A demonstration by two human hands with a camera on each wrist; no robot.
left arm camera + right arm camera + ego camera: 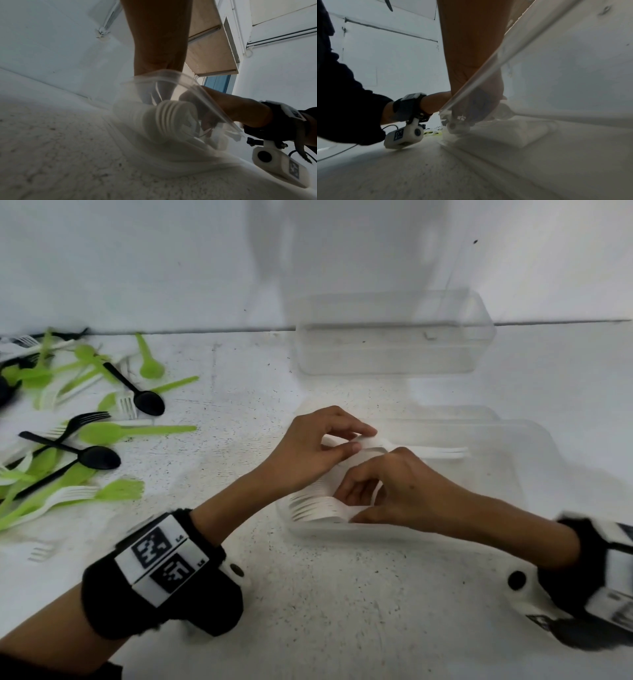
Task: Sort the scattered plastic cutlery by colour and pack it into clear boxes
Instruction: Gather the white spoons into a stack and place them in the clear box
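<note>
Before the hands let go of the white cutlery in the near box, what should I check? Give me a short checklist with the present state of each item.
1. Near box holds only white pieces: ok.
2. White spoons nested in a row: ok.
3. Left hand pinches a white piece: ok.
4. Right hand grips a white piece or only steadies the row: cannot tell.
5. Far box free for another colour: ok.
6. Green and black pile sorted: not ok.

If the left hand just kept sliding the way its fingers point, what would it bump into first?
The left hand points rightward along the near clear box, pinching a white fork. The knuckles of the right hand sit just beside that line, so it would probably brush them first; depth is unclear.
</note>
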